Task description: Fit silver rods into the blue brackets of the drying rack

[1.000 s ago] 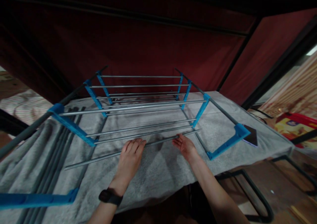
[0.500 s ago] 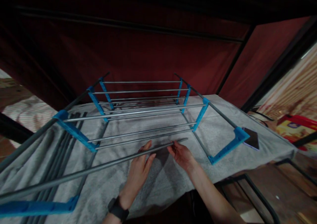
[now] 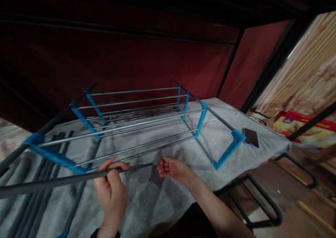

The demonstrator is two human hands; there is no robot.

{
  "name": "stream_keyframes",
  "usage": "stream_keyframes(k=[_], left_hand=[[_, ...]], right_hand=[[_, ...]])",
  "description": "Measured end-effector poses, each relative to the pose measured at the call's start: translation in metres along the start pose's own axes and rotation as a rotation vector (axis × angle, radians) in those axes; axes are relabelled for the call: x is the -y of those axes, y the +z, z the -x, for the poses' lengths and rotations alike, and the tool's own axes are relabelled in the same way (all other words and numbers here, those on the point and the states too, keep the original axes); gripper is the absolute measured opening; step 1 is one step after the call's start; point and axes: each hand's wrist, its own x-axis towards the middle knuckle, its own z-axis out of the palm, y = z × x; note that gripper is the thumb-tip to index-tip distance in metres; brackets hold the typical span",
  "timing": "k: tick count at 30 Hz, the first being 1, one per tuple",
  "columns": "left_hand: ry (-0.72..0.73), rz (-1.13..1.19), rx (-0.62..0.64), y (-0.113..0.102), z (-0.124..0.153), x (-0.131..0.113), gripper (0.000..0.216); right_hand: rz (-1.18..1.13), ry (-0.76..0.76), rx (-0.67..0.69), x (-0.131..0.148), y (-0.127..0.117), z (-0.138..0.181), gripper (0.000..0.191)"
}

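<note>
My left hand (image 3: 111, 185) is closed around a long grey metal tube (image 3: 65, 181), fingers over it and thumb on the near side. The tube slants from the left edge towards the middle, ending in a thinner tip. Just right of that tip is my right hand (image 3: 170, 169), its fingers loosely curled and apart, with nothing in them. Beyond my hands stands a partly assembled rack with blue plastic brackets (image 3: 201, 120) and thin silver rods (image 3: 147, 118) across it. One blue corner bracket (image 3: 228, 148) at the right has no crossbar running from it.
The rack rests on a grey cloth (image 3: 162, 203) over a table or bed. Several loose dark tubes (image 3: 39, 182) lie at the left. A phone (image 3: 251, 138) lies at the right. A red and yellow package (image 3: 301, 129), dark metal frames (image 3: 259, 199) and a red panel (image 3: 126, 59) surround it.
My left hand has moved left and now wraps the tube. The tube's tip has shifted left, out of my right hand's fingers. The view has turned a little to the right.
</note>
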Motion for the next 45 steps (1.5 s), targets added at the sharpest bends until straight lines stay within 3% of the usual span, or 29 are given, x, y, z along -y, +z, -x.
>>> stream_keyframes(k=[4, 8, 10, 15, 18, 29, 39, 45], left_hand=[[0.095, -0.058, -0.076, -0.01, -0.016, -0.01, 0.026], [0.122, -0.316, -0.125, -0.015, -0.022, -0.013, 0.029], [0.203, -0.475, -0.035, -0.016, -0.022, -0.005, 0.027], [0.594, -0.702, 0.331, -0.015, -0.016, 0.022, 0.028], [0.661, -0.844, 0.443, -0.013, -0.012, 0.034, 0.029], [0.395, -0.927, 0.713, -0.015, -0.005, 0.056, 0.036], [0.171, -0.826, 0.772, -0.019, -0.008, 0.06, 0.035], [0.129, -0.878, 0.791, -0.02, -0.008, 0.062, 0.032]], right_hand=[[-0.032, -0.154, -0.178, 0.007, -0.002, -0.001, 0.028], [-0.05, -0.234, -0.231, 0.016, -0.004, -0.002, 0.028], [-0.047, -0.256, -0.248, 0.019, -0.006, -0.003, 0.028], [-0.04, -0.286, -0.295, 0.024, -0.013, -0.005, 0.027], [-0.045, -0.295, -0.308, 0.027, -0.017, -0.003, 0.025], [-0.077, -0.405, -0.325, 0.041, -0.022, 0.009, 0.026], [-0.076, -0.504, -0.494, 0.044, -0.038, 0.006, 0.031], [-0.147, -0.549, -0.627, 0.051, -0.049, 0.01, 0.034]])
